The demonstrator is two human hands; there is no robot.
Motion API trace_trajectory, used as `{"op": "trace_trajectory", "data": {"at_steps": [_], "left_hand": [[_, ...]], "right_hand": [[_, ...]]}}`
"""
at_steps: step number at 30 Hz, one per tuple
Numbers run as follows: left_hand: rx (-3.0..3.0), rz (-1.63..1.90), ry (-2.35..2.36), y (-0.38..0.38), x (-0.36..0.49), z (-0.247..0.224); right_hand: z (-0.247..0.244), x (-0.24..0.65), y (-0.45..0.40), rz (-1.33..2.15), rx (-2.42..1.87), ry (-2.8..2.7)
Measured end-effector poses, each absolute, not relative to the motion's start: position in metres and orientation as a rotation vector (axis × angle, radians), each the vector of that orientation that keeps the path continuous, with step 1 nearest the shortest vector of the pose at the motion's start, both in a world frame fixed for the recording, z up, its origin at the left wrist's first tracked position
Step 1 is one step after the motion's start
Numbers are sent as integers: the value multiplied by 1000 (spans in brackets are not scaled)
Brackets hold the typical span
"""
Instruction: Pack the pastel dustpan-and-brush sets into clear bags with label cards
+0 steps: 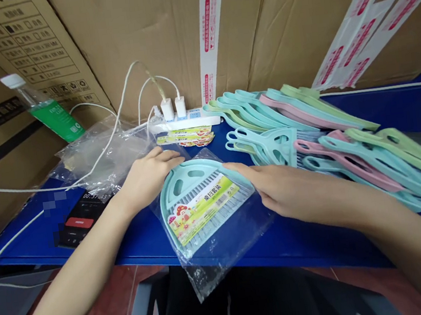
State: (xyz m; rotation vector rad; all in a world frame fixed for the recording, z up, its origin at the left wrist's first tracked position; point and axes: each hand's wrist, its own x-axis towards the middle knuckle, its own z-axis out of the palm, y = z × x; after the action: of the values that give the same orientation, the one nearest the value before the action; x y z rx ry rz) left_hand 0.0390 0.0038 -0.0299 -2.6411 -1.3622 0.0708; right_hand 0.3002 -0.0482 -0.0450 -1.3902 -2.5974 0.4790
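In front of me on the blue table lies a light-blue dustpan with a grey-bristled brush nested in it. A clear plastic bag surrounds the set, its loose end hanging over the table's front edge. Across the bristles sits a yellow-green printed card with mushroom drawings. My left hand is closed at the dustpan's upper left edge, its fingertips partly hidden. At the opposite edge, my right hand grips the rim, with the index finger stretched along it and the other fingers mostly hidden underneath.
Piles of blue, pink and green dustpans and brushes lie to the right. Behind are printed cards and a power strip with white cables. A phone, plastic bags and a green-labelled bottle stand left; cardboard boxes wall the back.
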Motion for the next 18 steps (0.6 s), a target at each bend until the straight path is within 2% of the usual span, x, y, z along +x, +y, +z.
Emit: {"op": "trace_trajectory", "data": {"at_steps": [6,11,18], "left_hand": [[-2503,-15,-1576,-4,40,-23],[-2634,174,-1523,-9,38,-22],[-2775,40,-1434,-1,38,-35]], "right_hand": [[-50,306,-52,523,-1381,-2637],[-52,312,-55,544,-1322,-2633],[-47,319,-58,480,-1315,-2761]]}}
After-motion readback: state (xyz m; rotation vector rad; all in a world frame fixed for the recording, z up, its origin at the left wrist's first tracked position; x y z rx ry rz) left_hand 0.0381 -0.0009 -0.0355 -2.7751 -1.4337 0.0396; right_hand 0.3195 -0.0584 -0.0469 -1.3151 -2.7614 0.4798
